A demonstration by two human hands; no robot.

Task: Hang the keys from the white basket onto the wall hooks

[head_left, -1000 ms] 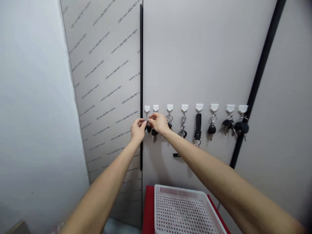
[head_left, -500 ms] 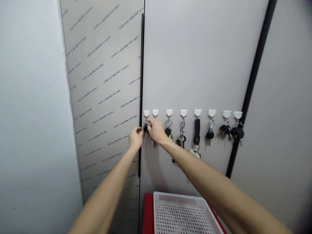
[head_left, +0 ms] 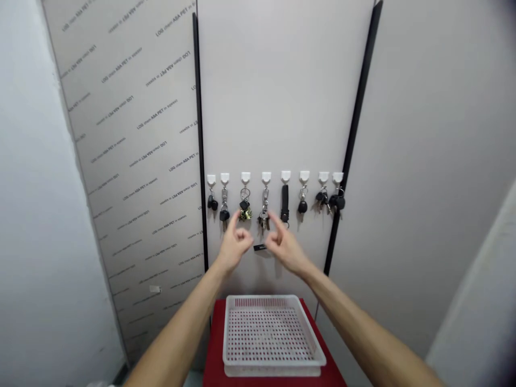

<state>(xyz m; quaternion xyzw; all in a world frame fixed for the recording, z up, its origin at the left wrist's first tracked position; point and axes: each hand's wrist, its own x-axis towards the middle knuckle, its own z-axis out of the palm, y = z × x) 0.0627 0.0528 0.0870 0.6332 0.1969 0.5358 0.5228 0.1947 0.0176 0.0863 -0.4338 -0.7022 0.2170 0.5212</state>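
Several bunches of keys hang in a row from white hooks on a pale cabinet door. My left hand is in front of the door with its index finger stretched up and the other fingers curled. Its fingertip appears close below a key bunch with a yellow-green charm. My right hand points up likewise, near a bunch of silver keys and a black strap key holder. Neither hand holds anything. A small black strip shows between the hands.
Below the hands, a white perforated plastic basket rests on a red surface. Black vertical strips edge the door. A printed panel stands to its left, with a white wall beyond.
Both hands have left the leftmost keys and moved down and right relative to the hooks. Those keys now hang uncovered. The view has shifted, showing the whole basket.
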